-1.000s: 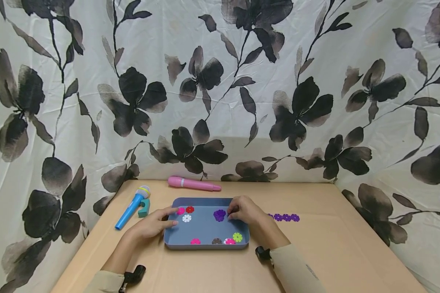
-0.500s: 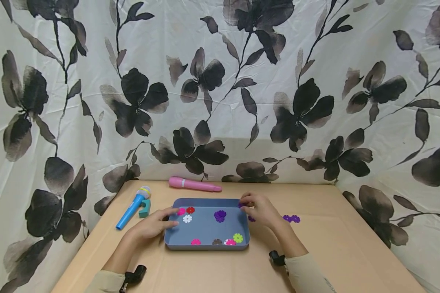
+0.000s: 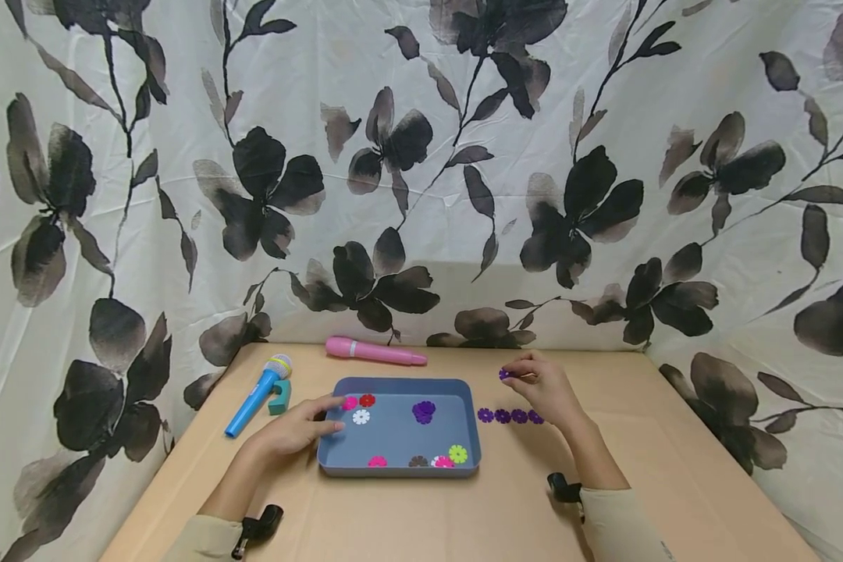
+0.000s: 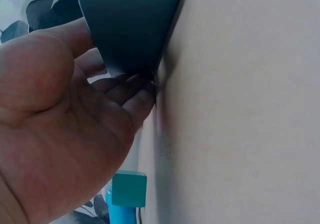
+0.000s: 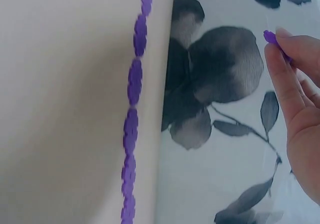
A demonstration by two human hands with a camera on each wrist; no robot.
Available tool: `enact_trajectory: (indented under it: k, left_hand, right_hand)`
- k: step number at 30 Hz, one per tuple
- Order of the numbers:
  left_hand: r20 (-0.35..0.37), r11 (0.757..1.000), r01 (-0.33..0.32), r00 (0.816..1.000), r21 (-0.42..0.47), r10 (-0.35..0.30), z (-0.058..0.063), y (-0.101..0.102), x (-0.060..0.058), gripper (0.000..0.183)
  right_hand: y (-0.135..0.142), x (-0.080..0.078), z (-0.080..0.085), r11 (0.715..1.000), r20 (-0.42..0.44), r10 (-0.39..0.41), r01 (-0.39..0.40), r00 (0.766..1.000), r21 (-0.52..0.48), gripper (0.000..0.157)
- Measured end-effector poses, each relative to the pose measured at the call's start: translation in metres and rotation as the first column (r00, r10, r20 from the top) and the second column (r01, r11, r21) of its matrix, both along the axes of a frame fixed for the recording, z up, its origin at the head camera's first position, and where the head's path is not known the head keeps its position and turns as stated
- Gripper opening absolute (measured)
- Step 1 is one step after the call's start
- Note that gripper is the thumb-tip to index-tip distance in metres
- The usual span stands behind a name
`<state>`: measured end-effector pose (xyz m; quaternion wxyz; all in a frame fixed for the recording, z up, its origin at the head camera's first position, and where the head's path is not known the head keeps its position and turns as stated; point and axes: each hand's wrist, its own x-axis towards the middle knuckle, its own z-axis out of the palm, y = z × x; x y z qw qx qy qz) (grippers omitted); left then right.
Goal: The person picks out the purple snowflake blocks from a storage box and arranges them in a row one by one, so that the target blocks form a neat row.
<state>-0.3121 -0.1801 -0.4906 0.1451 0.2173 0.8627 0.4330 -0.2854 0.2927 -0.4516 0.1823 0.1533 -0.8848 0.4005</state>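
My right hand (image 3: pixel 549 394) pinches a purple flower-shaped disc (image 3: pixel 503 375) between thumb and fingertips, raised above the table; the right wrist view shows the disc (image 5: pixel 270 36) nearly edge-on. Below it, several purple flower discs (image 3: pixel 503 416) lie in a row right of the tray, the row's right end hidden by the hand. My left hand (image 3: pixel 288 429) holds the left side of the blue-grey tray (image 3: pixel 393 441), its fingers about the tray wall (image 4: pixel 130 28) in the left wrist view. Inside lie a cluster of purple discs (image 3: pixel 424 412) and loose pink, red, white, brown and green ones.
A blue toy microphone (image 3: pixel 253 402) and a teal block (image 3: pixel 279 398) sit left of the tray. Behind it lies a pink microphone-shaped toy (image 3: pixel 375 351). A floral cloth (image 3: pixel 464 234) hangs along the back edge of the wooden table (image 3: pixel 407 519).
My right hand has moved right, out of the tray, carrying a purple disc over the row. More of the row's left part shows now. The left hand stays at the tray.
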Motion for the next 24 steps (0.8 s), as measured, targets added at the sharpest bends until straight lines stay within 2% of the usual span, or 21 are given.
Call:
enact_trajectory:
  k: [10, 18, 24]
  left_hand:
    - [-0.009, 1.000, 0.015, 1.000, -0.016, -0.015, 0.003, 0.000, 0.001, 0.062]
    - [-0.008, 1.000, 0.009, 1.000, -0.020, -0.009, 0.002, 0.001, 0.000, 0.059]
    - [-0.007, 1.000, 0.003, 1.000, -0.025, -0.003, 0.000, 0.001, 0.000, 0.059]
  right_hand:
    - [0.027, -0.003, -0.004, 0.999, 0.030, -0.047, 0.047, 0.998, -0.009, 0.016]
    - [0.054, -0.003, -0.011, 0.993, 0.040, -0.094, 0.090, 0.995, 0.082, 0.014]
    - [0.074, 0.000, -0.015, 0.987, 0.088, -0.124, 0.113, 0.988, 0.117, 0.012]
